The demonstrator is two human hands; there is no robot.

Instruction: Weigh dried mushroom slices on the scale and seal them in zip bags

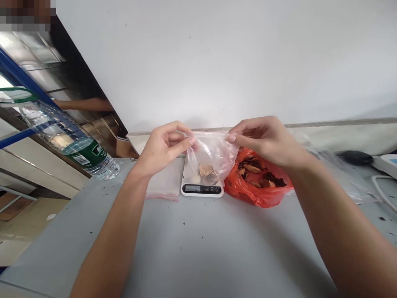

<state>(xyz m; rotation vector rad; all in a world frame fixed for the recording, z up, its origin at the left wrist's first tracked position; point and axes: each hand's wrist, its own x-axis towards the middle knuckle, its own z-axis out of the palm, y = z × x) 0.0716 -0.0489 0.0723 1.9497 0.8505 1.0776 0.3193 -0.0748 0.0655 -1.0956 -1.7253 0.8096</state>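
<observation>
Between my two hands hangs a clear zip bag (214, 151), its top edge stretched level. My left hand (167, 145) pinches the left top corner, and my right hand (260, 138) pinches the right one. Inside, at the bottom, lies a brown dried piece (207, 171). Behind and below the bag is a white digital scale (203, 193); its display seems to read 0.0. I cannot tell whether the bag touches the scale. Right of the scale sits an open red plastic bag (260, 196) holding several dark and brown dried pieces (251, 167).
A stack of clear bags (163, 182) lies left of the scale. A large water bottle (83, 149) stands at the table's left edge. At right are clear plastic (338, 174), a black object (355, 157) and a white cable (383, 192). A white wall (217, 62) rises behind the grey table (198, 256).
</observation>
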